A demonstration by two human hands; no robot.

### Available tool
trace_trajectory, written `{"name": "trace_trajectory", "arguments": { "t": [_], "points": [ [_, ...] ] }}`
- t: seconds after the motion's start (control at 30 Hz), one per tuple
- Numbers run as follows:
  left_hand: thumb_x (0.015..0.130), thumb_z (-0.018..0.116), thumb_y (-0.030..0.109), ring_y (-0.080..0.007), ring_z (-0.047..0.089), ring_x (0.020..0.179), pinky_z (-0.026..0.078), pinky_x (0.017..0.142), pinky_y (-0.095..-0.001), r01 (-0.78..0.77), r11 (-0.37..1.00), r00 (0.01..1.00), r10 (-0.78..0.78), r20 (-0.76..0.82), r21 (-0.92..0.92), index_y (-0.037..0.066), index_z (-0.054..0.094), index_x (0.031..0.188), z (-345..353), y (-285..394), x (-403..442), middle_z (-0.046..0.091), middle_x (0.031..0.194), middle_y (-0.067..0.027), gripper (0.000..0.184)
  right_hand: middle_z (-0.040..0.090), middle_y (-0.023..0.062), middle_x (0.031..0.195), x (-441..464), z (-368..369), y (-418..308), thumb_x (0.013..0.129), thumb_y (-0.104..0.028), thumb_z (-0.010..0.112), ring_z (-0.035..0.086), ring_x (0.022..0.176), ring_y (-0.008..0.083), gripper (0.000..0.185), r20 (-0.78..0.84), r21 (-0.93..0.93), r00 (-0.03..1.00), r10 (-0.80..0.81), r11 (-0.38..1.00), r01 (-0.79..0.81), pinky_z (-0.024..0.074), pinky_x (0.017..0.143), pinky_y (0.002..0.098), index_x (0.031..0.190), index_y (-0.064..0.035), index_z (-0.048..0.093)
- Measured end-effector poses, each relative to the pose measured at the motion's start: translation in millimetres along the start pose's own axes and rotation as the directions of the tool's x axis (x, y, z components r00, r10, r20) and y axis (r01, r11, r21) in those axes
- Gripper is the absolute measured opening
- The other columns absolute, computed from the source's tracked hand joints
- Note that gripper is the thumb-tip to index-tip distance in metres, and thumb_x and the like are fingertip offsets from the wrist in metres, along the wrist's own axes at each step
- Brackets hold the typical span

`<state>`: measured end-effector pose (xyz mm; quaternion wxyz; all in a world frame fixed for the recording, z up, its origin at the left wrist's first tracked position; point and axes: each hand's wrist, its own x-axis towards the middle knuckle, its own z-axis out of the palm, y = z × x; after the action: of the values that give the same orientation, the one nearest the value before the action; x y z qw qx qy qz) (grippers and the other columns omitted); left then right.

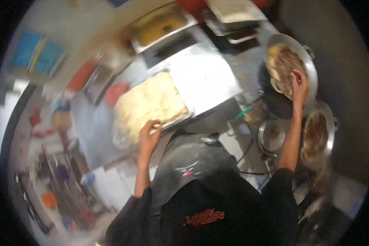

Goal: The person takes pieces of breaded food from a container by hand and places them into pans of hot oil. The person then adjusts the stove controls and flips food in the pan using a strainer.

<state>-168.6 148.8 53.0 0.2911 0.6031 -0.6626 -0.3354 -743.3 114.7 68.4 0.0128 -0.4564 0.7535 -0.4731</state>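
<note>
My left hand (150, 135) is at the near edge of a metal tray (180, 117) filled with a flat, pale yellow layer of food (151, 98). Its fingers are curled toward the thumb; what they pinch, if anything, cannot be made out. On the right, my right hand (300, 87) reaches over a large wide pan (312, 74). Brown, crumbly food and a paler yellow portion (285, 61) lie in that pan. The fingers there are bunched together, and blur hides anything between them.
A second pan (330, 127) with brown contents sits nearer me on the right, beside a small pan (270, 137). Behind the tray stands a rectangular metal container (192, 20) of yellowish food. A green-handled tool (244, 112) lies between counter and pans. Stacked trays (238, 35) are at the back.
</note>
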Motion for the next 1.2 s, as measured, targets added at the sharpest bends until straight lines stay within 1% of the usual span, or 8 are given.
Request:
{"name": "trace_trajectory", "arguments": {
  "t": [0.07,0.17,0.27,0.43,0.53,0.93,1.07,1.2],
  "points": [
    [0.084,0.069,0.006,-0.0205,0.064,0.080,0.050,0.075,-0.0314,0.022,1.000,0.996,-0.022,-0.087,-0.003,0.000,0.066,0.101,-15,-17,-2,0.068,0.098,-0.0113,0.019,0.071,0.0096,0.102,-33,88,-78,0.088,-0.017,0.068,0.066,0.093,0.0203,0.024,0.277,0.116,0.959,-0.051,0.993,0.019,0.0504,0.083,0.0323,0.109,-0.0050,0.070],
    [0.083,0.069,0.007,-0.0192,0.064,0.079,0.049,0.074,-0.0313,0.073,0.997,0.986,-0.078,-0.146,-0.038,0.001,0.067,0.102,-40,-35,-6,0.068,0.098,-0.0097,0.020,0.068,0.0121,0.112,-112,229,-130,0.083,-0.012,0.071,0.062,0.106,0.0260,0.032,0.665,0.336,0.689,-0.287,0.940,0.067,0.0479,0.092,0.0351,0.115,-0.0059,0.067],
    [0.082,0.069,0.007,-0.0198,0.064,0.079,0.049,0.075,-0.0321,0.128,0.992,0.967,-0.123,-0.225,0.005,0.002,0.068,0.103,-68,-58,-20,0.068,0.098,-0.0099,0.021,0.066,0.0198,0.117,-183,289,-233,0.087,-0.034,0.068,0.058,0.114,0.0348,0.044,0.884,0.206,0.374,-0.280,0.952,0.225,0.0455,0.099,0.0420,0.121,-0.0054,0.065],
    [0.084,0.070,0.014,-0.0160,0.063,0.083,0.044,0.078,-0.0327,0.228,0.973,0.935,-0.232,-0.268,-0.047,0.009,0.070,0.104,-99,-91,-32,0.070,0.100,-0.0026,0.020,0.067,0.0212,0.114,-228,347,-275,0.075,-0.036,0.075,0.062,0.103,0.0354,0.056,0.951,0.181,0.107,-0.290,0.805,0.566,0.0485,0.093,0.0437,0.119,-0.0024,0.065],
    [0.084,0.070,0.014,-0.0156,0.062,0.084,0.044,0.078,-0.0326,0.245,0.967,0.937,-0.254,-0.238,-0.070,0.009,0.070,0.103,-107,-102,-34,0.070,0.099,-0.0032,0.020,0.068,0.0198,0.110,-221,364,-274,0.070,-0.038,0.077,0.064,0.101,0.0348,0.057,0.988,0.142,-0.004,-0.155,0.892,0.429,0.0503,0.090,0.0411,0.114,-0.0023,0.068],
    [0.083,0.068,0.008,-0.0207,0.063,0.086,0.048,0.081,-0.0325,0.191,0.977,0.973,-0.202,-0.116,-0.095,0.004,0.069,0.103,-104,-110,-17,0.068,0.101,-0.0100,0.021,0.069,0.0180,0.098,-180,365,-272,0.067,-0.039,0.082,0.066,0.091,0.0306,0.056,0.969,0.203,0.070,-0.236,0.927,0.314,0.0523,0.081,0.0378,0.105,0.0000,0.068],
    [0.085,0.063,0.006,-0.0254,0.063,0.097,0.046,0.088,-0.0337,0.103,0.994,0.991,-0.105,-0.081,-0.034,0.002,0.069,0.104,-90,-139,-6,0.068,0.103,-0.0121,0.021,0.067,0.0185,0.101,-165,348,-254,0.073,-0.024,0.077,0.063,0.095,0.0334,0.043,0.754,0.457,0.344,-0.559,0.823,0.337,0.0510,0.083,0.0403,0.108,-0.0022,0.065],
    [0.088,0.063,0.009,-0.0206,0.062,0.094,0.047,0.080,-0.0340,0.080,0.996,0.997,-0.080,0.020,-0.044,0.002,0.068,0.107,-75,-131,8,0.069,0.105,-0.0091,0.021,0.069,0.0182,0.100,-122,224,-255,0.078,-0.024,0.070,0.066,0.092,0.0338,0.035,0.722,0.293,0.625,-0.295,0.950,0.109,0.0512,0.083,0.0418,0.107,-0.0058,0.067]
  ]
}}
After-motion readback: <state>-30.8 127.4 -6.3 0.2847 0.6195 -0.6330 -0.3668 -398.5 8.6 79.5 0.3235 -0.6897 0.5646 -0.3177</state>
